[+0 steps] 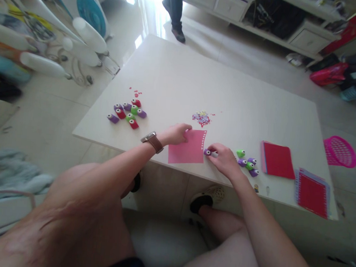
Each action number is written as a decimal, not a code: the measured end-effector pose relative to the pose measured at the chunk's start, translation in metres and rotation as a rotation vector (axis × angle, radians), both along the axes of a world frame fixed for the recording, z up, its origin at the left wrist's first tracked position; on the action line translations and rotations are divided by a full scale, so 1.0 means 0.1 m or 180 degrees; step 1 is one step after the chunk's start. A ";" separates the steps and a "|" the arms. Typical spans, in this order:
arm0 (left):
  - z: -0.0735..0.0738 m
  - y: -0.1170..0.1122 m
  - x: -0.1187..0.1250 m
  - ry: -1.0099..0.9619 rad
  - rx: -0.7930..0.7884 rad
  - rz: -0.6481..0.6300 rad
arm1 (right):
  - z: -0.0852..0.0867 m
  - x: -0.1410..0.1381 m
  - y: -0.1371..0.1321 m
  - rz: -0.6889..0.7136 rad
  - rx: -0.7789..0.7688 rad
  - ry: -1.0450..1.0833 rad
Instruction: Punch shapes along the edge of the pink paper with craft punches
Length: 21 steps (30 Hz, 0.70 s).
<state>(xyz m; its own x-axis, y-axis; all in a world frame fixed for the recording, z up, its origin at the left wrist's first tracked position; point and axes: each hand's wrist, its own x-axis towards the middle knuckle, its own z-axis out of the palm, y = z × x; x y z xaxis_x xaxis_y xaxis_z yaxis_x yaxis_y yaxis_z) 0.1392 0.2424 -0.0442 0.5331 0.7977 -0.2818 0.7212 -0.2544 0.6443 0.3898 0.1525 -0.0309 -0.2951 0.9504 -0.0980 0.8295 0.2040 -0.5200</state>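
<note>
A pink sheet of paper [186,152] lies near the table's front edge, with a row of small punched holes down its right side. My left hand [178,134] rests at the sheet's upper left, thumb and fingers closed on its edge. At the right edge, below the holes, my right hand [223,158] grips a small purple craft punch [207,152]. Beside that hand lies a cluster of purple and green punches [249,165]. Beyond the sheet is a little heap of coloured paper cut-outs [202,118].
More red, green and purple punches [130,116] lie at the left, near scattered red cut-outs [136,93]. Stacks of red paper [278,160] and hole-edged sheets [313,195] lie at the right. A pink basket [341,151] stands past the table [182,77]. A person's legs [174,11] show behind.
</note>
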 end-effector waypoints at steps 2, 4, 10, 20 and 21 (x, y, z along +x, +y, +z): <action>0.00 0.01 0.00 -0.0085 -0.0024 0.0011 | -0.01 0.00 0.00 0.0009 0.0054 0.0043; 0.01 0.01 0.00 -0.0145 -0.0062 0.0021 | -0.02 0.01 0.00 0.0018 0.0099 0.0075; 0.09 -0.01 -0.02 -0.0193 -0.0144 0.0080 | -0.02 0.02 0.00 -0.0052 0.0212 0.0102; 0.12 -0.01 -0.01 -0.0278 -0.0227 0.0093 | -0.06 0.03 0.02 -0.0001 0.0288 0.0159; 0.13 -0.01 -0.01 -0.0297 -0.0236 0.0099 | -0.06 0.03 0.02 -0.0002 0.0294 0.0164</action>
